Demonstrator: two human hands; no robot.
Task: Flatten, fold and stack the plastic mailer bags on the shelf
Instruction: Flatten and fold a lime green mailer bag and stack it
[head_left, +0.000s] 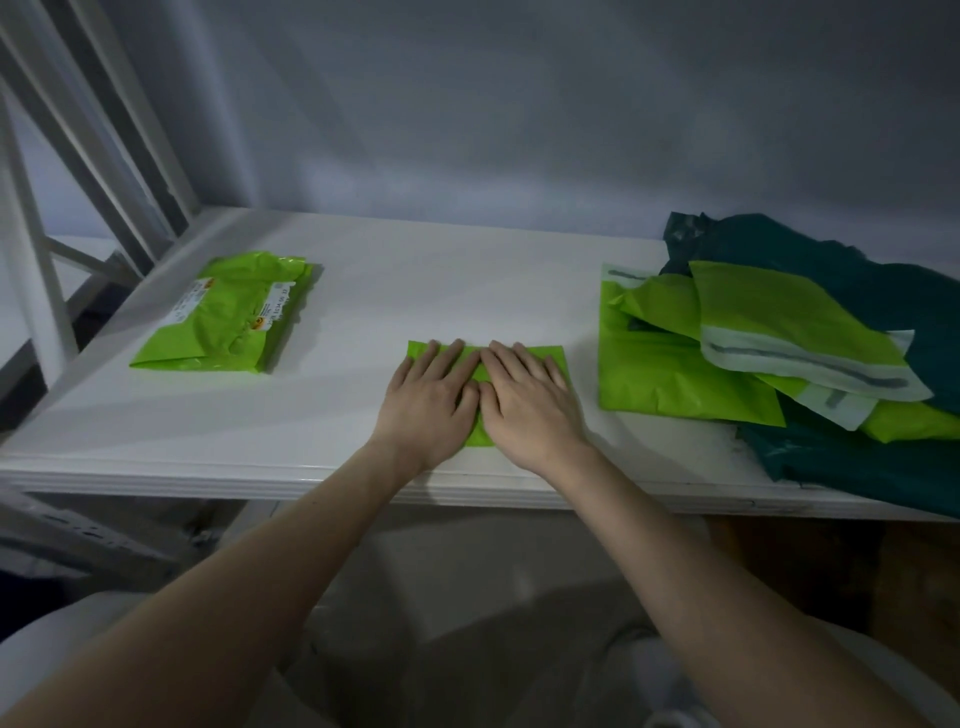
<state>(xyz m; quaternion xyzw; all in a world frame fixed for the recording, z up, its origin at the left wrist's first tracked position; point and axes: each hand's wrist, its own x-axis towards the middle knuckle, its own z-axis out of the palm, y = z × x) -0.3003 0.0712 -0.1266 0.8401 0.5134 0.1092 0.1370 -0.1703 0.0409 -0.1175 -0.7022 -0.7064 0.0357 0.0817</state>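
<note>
Both hands are lying flat, palms down, on a small folded green bag (551, 354) at the middle front of the white shelf (363, 291). Left hand (428, 397) is covering the bag's left part, right hand (527, 397) the right part; index fingers are touching side by side over the centre. Fingers are straight, slightly spread and pointing toward the back wall (519, 104); they are pressing on the bag, not curling round it.

The bag's long axis is running left-right, parallel to the shelf's front edge. Its far edge is showing past the fingertips, its near edge peeking out between the wrists, close to the shelf lip.

Stack (228, 312) of folded green bags is sitting at the left, well apart from the hands, long axis running roughly front-to-back, tilted a little clockwise, printed labels facing up.

Pile (753, 332) of loose bags is lying at the right, near the right hand but not touching it: green ones overlapping, adhesive flaps showing, over dark teal bags (883, 291) that are reaching the shelf's right end.

White rack frame (78, 182) is standing at the far left.
</note>
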